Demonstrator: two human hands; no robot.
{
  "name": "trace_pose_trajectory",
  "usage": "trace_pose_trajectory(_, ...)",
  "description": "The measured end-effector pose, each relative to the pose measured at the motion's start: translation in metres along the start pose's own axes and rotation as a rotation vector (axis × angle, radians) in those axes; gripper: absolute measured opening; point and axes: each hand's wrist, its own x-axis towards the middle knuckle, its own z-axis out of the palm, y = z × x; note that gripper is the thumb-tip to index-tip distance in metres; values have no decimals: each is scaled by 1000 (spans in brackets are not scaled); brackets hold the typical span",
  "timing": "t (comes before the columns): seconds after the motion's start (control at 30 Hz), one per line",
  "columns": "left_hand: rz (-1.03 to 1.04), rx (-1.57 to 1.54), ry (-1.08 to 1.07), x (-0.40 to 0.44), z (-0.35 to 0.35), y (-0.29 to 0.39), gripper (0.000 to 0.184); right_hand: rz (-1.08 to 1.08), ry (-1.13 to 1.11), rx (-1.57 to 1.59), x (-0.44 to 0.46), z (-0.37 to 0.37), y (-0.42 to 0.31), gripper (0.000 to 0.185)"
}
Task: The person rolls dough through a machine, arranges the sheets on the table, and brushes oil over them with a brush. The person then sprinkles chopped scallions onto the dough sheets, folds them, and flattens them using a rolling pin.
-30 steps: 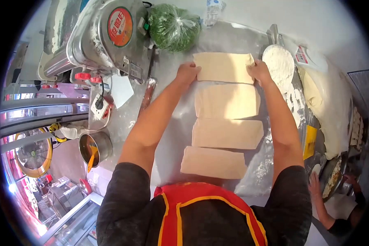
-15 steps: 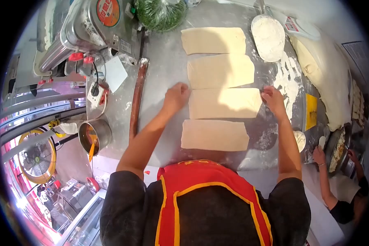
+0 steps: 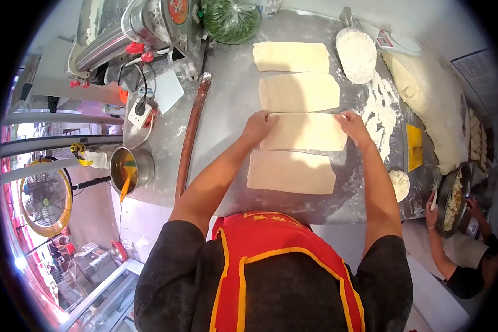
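The person wore a dark, near-black shirt (image 3: 299,299) with short sleeves; the left sleeve (image 3: 169,263), back from the left hand (image 3: 259,128), and the right sleeve (image 3: 386,271), back from the right hand (image 3: 353,127), both ended around the elbow. Over the shirt was a bright red apron (image 3: 276,239), its straps bordered with yellow-orange trim (image 3: 240,288). Small yellow lettering (image 3: 268,217), too small to read, marked the apron's front, nearer the hands than the straps.
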Motion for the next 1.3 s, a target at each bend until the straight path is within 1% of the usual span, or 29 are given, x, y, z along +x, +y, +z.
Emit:
trace_pose_trajectory(0.07,-79,-89,-114,12,-3,-2,34,80,-61,-33,1,-4,-7,19)
trace_pose_trajectory(0.1,-91,-226,-165,13,-7,-1,33,119,-92,-49,3,-6,-10,20)
trace_pose_trajectory(0.17,-114,-500,-269,14,-22,4,32,33,-119,52,-2,-19,-32,21)
trace_pose_trajectory(0.2,-29,-500,-268,11,-35,11,31,-4,-134,104,-8,-27,-46,22)
trace_pose_trajectory(0.27,135,-502,-271,1,-69,35,30,-207,-162,160,-17,-43,-74,20)
trace_pose_trajectory(0.3,209,-491,-269,-3,-83,43,28,-258,-162,107,-27,-52,-96,18)
trace_pose_trajectory(0.37,364,-463,-261,-4,-104,55,26,-384,-132,15,-31,-60,-114,17)
trace_pose_trajectory(0.4,439,-293,-209,-2,-106,55,24,-450,-117,-31,-28,-62,-119,17)
trace_pose_trajectory(0.43,510,-121,-157,-2,-107,54,21,-471,-120,-103,-19,-62,-114,17)
trace_pose_trajectory(0.47,577,52,-103,-1,-108,54,20,-562,-93,-178,-7,-55,-102,18)
trace_pose_trajectory(0.53,824,301,30,31,-81,11,19,-744,-39,-330,21,-34,-67,19)
trace_pose_trajectory(0.57,943,427,97,43,-69,-5,18,-797,-12,-436,31,-22,-50,19)
trace_pose_trajectory(0.63,871,480,56,44,-57,-3,18,-906,48,-653,45,3,-37,19)
trace_pose_trajectory(0.67,835,505,34,45,-53,-1,17,-831,36,-674,48,4,-40,18)
trace_pose_trajectory(0.73,639,512,-32,61,-57,5,17,-683,11,-714,49,3,-58,17)
trace_pose_trajectory(0.77,541,513,-64,71,-62,9,18,-601,-27,-594,59,-1,-62,16)
trace_pose_trajectory(0.83,354,-35,-159,95,-80,19,20,-435,-98,-355,84,-13,-79,15)
trace_pose_trajectory(0.87,256,-308,-203,105,-88,25,22,-433,-135,-235,93,-19,-90,14)
trace_pose_trajectory(0.9,276,-393,-129,110,-97,39,23,-432,-173,-116,94,-28,-114,14)
trace_pose_trajectory(0.93,295,-477,-55,112,-107,56,25,-439,-211,-83,92,-38,-137,14)
trace_pose_trajectory(0.97,338,-516,-58,113,-121,70,26,-602,-196,-153,98,-50,-152,14)
trace_pose_trajectory(1.0,379,-557,-60,114,-137,82,27,-566,-200,-122,88,-58,-176,14)
trace_pose_trajectory(1.03,419,-597,-62,113,-149,91,28,-608,-201,-93,82,-66,-191,14)
trace_pose_trajectory(1.07,442,-550,-49,110,-159,98,27,-651,-201,-64,81,-72,-198,14)
trace_pose_trajectory(1.13,491,-456,-23,105,-170,105,27,-733,-172,-222,83,-75,-198,13)
trace_pose_trajectory(1.2,477,-183,32,106,-163,101,20,-815,-142,-343,94,-70,-189,13)
trace_pose_trajectory(1.23,467,-47,57,107,-159,97,18,-857,-127,-384,107,-57,-169,12)
trace_pose_trajectory(1.27,595,102,138,124,-145,72,17,-899,-110,-425,118,-44,-149,12)
trace_pose_trajectory(1.3,722,253,218,150,-122,31,17,-898,-144,-481,129,-30,-129,12)
